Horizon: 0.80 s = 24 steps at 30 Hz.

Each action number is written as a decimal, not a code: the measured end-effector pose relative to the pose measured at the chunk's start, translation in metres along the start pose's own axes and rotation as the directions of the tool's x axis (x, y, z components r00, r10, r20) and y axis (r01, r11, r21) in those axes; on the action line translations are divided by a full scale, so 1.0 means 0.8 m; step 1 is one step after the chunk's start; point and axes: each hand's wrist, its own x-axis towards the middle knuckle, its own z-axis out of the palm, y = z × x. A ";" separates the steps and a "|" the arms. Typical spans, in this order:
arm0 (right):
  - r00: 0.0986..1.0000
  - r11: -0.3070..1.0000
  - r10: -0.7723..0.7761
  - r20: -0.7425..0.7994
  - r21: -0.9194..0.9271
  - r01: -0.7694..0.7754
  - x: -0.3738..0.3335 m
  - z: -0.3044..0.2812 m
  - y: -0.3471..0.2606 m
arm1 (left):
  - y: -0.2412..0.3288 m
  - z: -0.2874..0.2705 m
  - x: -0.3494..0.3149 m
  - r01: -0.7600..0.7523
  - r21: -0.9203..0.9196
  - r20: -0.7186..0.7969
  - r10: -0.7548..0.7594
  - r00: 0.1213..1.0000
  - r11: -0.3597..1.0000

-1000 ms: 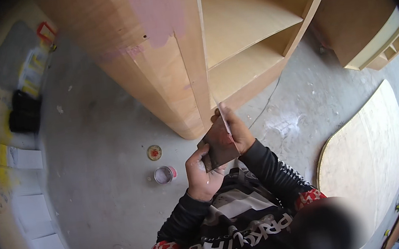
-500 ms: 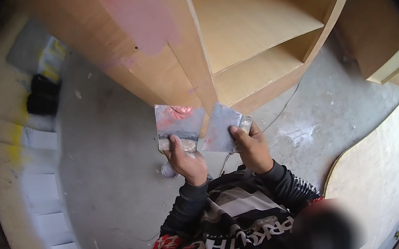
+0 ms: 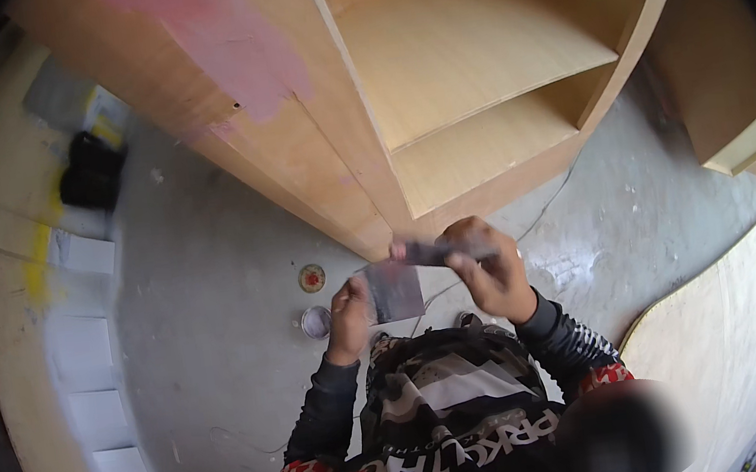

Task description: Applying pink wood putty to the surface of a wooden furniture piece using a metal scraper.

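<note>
My left hand point(image 3: 349, 322) grips a flat metal putty scraper point(image 3: 397, 292), its grey blade turned to the right. Just above that blade, my right hand point(image 3: 494, 276) holds a second putty scraper point(image 3: 429, 254), tilted so it shows nearly edge-on and blurred by motion. A dab of pink-red putty point(image 3: 398, 251) sits at its left end. Both hands are in front of the near corner of a bare wooden cabinet point(image 3: 362, 181). A smeared pink patch point(image 3: 248, 63) of filler covers part of the cabinet's side panel.
On the floor left of my hands stand an open round tin point(image 3: 316, 323) and a round lid point(image 3: 311, 278) with red on it. A thin cable point(image 3: 544, 201) crosses the floor. At right lies a curved wooden panel point(image 3: 718, 317); pale rectangular pieces point(image 3: 92, 365) line the left.
My right hand has lifted and turned its scraper from flat to edge-on, over the left one. The left scraper has swung lower and to the right. The red-marked lid has come into sight.
</note>
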 end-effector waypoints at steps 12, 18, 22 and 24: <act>0.631 0.662 -0.541 0.556 -0.180 0.727 -0.020 -0.013 0.007 | 0.037 0.033 0.005 0.244 -0.959 0.198 -0.276 0.941 0.145; 0.824 0.732 -0.084 0.561 -0.527 0.433 -0.038 -0.032 0.123 | 0.033 0.019 0.017 0.006 -0.918 -0.062 -0.157 0.986 0.396; 0.793 0.720 0.604 0.087 0.367 -0.589 -0.051 -0.016 0.121 | 0.058 0.030 0.021 -0.401 -0.236 -0.422 0.278 0.863 0.885; 0.712 0.247 0.591 0.380 0.755 -0.608 -0.041 -0.010 0.086 | 0.042 0.008 0.011 -0.519 0.459 -0.236 0.662 0.711 0.721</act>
